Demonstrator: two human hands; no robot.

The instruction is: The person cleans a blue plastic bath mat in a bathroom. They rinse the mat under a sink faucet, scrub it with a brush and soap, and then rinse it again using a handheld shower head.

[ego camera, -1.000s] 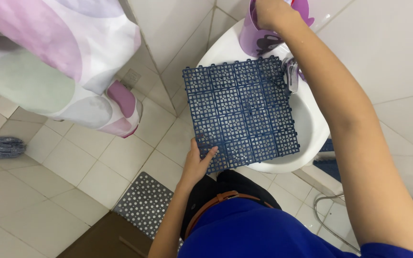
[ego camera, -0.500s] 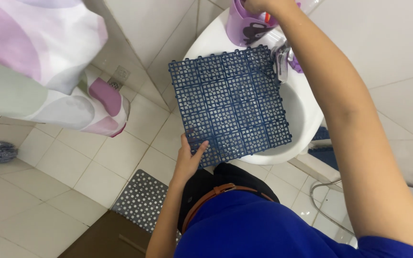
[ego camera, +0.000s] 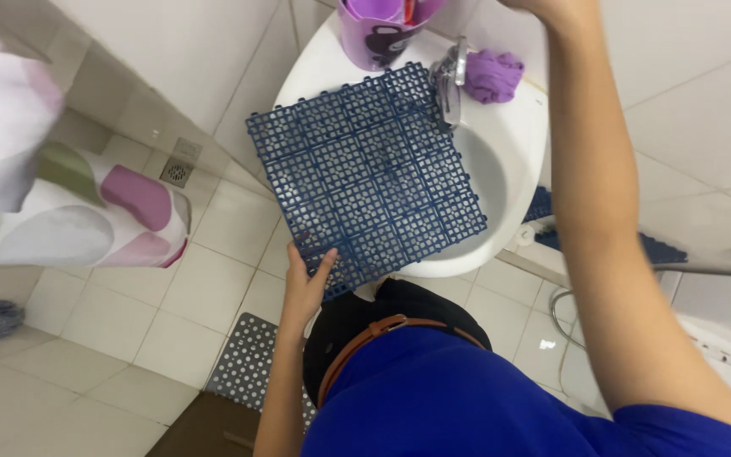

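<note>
The left hand grips the near corner of a dark blue perforated floor mat tile, thumb on top and fingers underneath. The tile lies tilted across the white washbasin, covering most of the bowl and overhanging its left rim above the tiled floor. The right hand is raised at the top edge of view, mostly cut off, so whether it is clenched or loose cannot be told. A chrome tap touches the tile's far edge, with a purple cloth just beside it and a purple cup behind
</note>
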